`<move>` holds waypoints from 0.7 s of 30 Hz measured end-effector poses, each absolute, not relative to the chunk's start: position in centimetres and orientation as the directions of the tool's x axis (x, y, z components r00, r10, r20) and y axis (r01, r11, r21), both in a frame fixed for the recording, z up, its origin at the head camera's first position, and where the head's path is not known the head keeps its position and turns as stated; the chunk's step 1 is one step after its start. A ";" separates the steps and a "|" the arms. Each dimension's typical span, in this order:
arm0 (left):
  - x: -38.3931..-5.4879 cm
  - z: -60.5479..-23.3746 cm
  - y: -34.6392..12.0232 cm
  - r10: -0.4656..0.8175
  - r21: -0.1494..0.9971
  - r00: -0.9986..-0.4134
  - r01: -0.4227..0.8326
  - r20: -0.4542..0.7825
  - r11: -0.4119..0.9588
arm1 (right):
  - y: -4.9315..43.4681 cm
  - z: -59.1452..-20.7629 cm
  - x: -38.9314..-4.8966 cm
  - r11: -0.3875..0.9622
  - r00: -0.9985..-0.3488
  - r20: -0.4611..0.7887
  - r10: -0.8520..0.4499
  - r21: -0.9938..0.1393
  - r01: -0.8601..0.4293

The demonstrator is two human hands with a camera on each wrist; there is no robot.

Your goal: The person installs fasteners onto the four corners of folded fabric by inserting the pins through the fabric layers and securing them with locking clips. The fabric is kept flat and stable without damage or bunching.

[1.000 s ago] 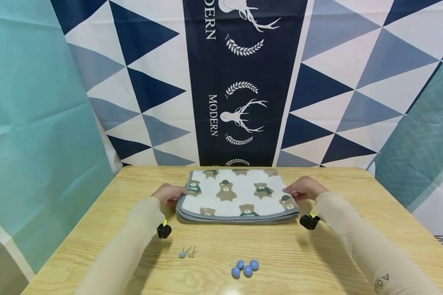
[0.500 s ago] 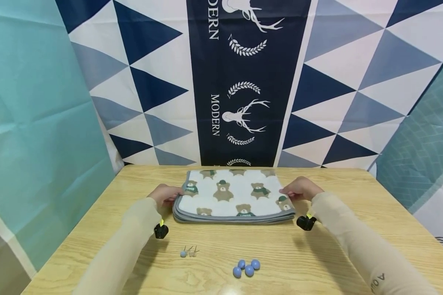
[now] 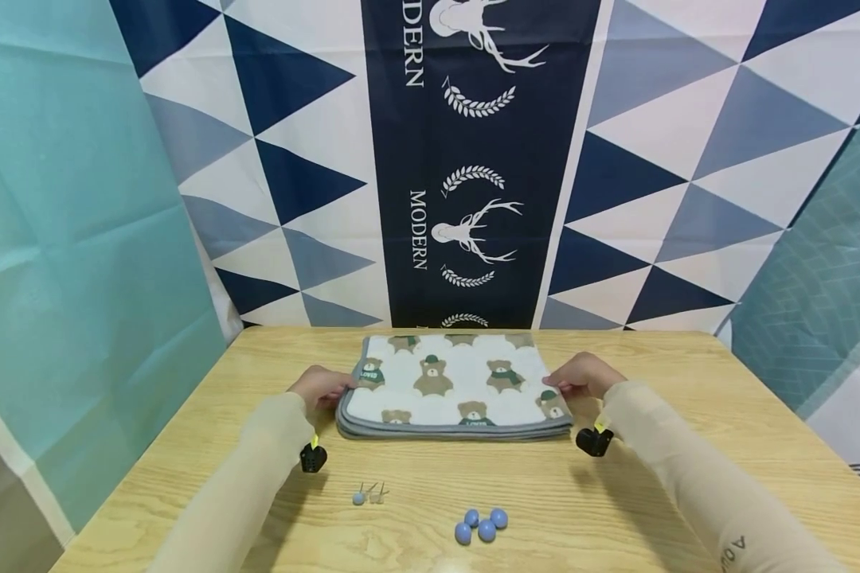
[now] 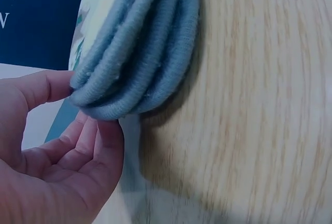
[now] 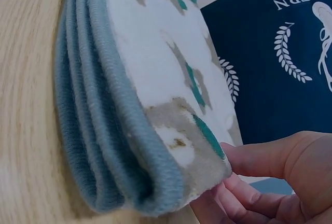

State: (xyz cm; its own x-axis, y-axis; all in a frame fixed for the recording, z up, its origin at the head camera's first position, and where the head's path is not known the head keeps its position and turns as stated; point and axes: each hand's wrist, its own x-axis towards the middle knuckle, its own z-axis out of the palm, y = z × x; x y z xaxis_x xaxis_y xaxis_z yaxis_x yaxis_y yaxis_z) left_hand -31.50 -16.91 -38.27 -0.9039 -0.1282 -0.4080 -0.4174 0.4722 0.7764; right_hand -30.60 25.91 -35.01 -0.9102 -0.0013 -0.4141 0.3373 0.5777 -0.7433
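Observation:
A folded towel-like blanket [image 3: 466, 382] with brown bears on white and a grey-blue edge lies flat toward the far side of the table. My left hand [image 3: 322, 386] is at its left side; in the left wrist view, thumb and fingers pinch the stacked, rounded layers at the corner. On the opposite side, my right hand [image 3: 585, 374] pinches the right edge. The right wrist view shows its thumb [image 5: 259, 156] on the top bear print and its fingers underneath, partly hidden. Several folded layers [image 5: 104, 105] show along the near edge.
Several small blue balls [image 3: 486, 530] lie on the wooden table [image 3: 545, 493] nearer me. To their left are another blue ball [image 3: 358, 498] and some small clear pieces [image 3: 377, 496] with thin pins. A patterned curtain [image 3: 473, 159] hangs behind the table.
Both hands and the folded blanket shifted slightly left early on, the grips staying on its two sides. Since half a second ago the head view has tilted a little; the blanket looks unmoved.

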 end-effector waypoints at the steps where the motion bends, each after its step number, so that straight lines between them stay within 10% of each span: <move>1: -31.5 -38.5 -16.9 -0.132 0.780 -0.907 -0.412 -0.400 0.470 | 25.9 -35.2 -30.5 0.575 -0.910 -0.415 -0.001 -0.745 0.339; 21: -31.6 -38.5 -17.1 -0.134 0.806 -0.929 -0.367 -0.346 0.464 | 25.9 -36.0 -30.4 0.564 -0.904 -0.427 0.019 -0.742 0.362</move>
